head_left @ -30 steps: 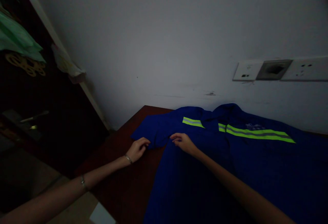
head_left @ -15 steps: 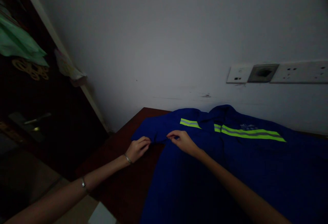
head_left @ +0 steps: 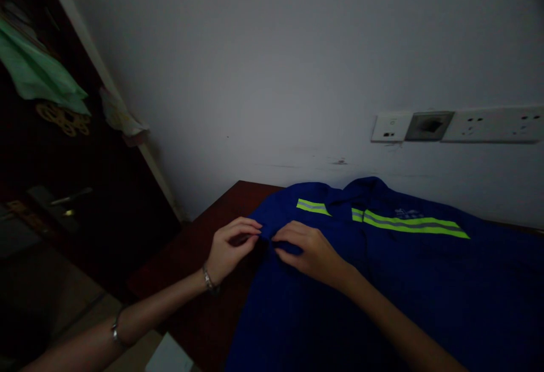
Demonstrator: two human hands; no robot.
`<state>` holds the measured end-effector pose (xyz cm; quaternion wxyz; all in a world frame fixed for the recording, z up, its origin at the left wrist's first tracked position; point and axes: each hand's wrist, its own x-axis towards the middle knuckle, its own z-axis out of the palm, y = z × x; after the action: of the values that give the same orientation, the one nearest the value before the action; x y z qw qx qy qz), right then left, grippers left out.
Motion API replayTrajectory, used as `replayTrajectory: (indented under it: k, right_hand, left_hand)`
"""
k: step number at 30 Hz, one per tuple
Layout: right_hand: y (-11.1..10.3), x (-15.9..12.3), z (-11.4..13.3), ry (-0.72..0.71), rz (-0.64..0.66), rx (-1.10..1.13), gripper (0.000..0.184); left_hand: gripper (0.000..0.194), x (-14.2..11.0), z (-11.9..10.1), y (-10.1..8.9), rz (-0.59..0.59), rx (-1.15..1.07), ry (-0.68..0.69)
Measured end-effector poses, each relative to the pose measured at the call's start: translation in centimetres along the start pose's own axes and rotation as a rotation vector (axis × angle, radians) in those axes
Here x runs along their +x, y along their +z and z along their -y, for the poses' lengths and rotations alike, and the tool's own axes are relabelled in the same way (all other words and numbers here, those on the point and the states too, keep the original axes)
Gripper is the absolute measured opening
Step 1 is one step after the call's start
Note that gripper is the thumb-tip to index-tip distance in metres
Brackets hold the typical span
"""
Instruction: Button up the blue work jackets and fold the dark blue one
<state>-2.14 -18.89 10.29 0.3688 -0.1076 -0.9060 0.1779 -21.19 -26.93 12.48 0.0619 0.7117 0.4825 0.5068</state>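
Observation:
A blue work jacket point(head_left: 408, 275) with yellow-green and grey reflective strips lies spread over the dark red-brown table point(head_left: 238, 202), its collar against the wall. My left hand point(head_left: 233, 244), with a bracelet at the wrist, pinches the jacket's left-hand sleeve point(head_left: 272, 213) between thumb and fingers. Close beside it, my right hand point(head_left: 308, 247) also pinches the sleeve cloth, its thumb below and fingers above. The sleeve's cuff end is bunched near the left fingertips and partly hidden by them.
Behind the table rises a pale wall point(head_left: 255, 77) with a row of sockets point(head_left: 429, 126) at the right. To the left stands a dark door point(head_left: 106, 202) with a metal handle point(head_left: 72, 196) and a hanging green cloth point(head_left: 42, 71). A white object point(head_left: 169, 355) shows below the table's edge.
The sleeve, stretched out leftward earlier, is now drawn in and bunched. Both hands have lifted closer to me, and my left hand has moved right, near the right one. The view has shifted slightly left.

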Motion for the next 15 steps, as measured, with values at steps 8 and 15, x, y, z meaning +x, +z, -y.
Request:
replayTrajectory:
  k: [8,15]
  right_hand:
    - [-0.2,0.0,2.6,0.092,-0.102,-0.319,0.014]
    - [-0.1,-0.2,3.3,0.182,-0.041,-0.552,0.011]
  left_hand:
    - [0.007,0.4,-1.1,-0.2,-0.068,-0.138,-0.099]
    - [0.006,0.1,-1.6,-0.1,-0.043,-0.131,-0.115]
